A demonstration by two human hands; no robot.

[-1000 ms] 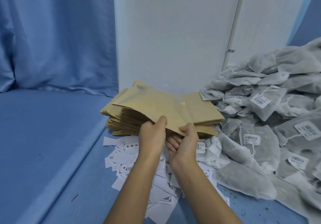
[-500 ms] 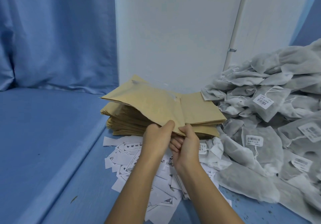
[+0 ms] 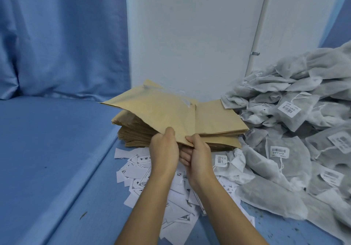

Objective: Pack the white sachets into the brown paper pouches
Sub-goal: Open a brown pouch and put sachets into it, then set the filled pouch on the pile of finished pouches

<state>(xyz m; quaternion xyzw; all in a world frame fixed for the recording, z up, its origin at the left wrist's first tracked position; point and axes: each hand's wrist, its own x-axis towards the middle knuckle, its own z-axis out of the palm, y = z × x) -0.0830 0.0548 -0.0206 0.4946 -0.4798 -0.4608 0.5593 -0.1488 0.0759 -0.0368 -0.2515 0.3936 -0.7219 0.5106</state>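
A thick stack of brown paper pouches (image 3: 218,123) lies on the blue surface in front of the white wall. The top pouch (image 3: 152,108) is raised off the stack at its near corner and tilts up to the left. My left hand (image 3: 164,149) and my right hand (image 3: 197,153) both pinch that near corner, thumbs on top and fingers underneath, side by side. A big heap of white mesh sachets (image 3: 296,134) with barcode tags fills the right side.
Several small printed paper slips (image 3: 152,172) lie scattered under my forearms. A step edge (image 3: 91,172) in the blue surface runs diagonally at the left. A blue curtain (image 3: 62,35) hangs behind, and a thin pipe (image 3: 256,35) runs up the wall.
The top pouch has lifted higher off the stack and swung left. Both hands stayed at its near corner, shifting only slightly.
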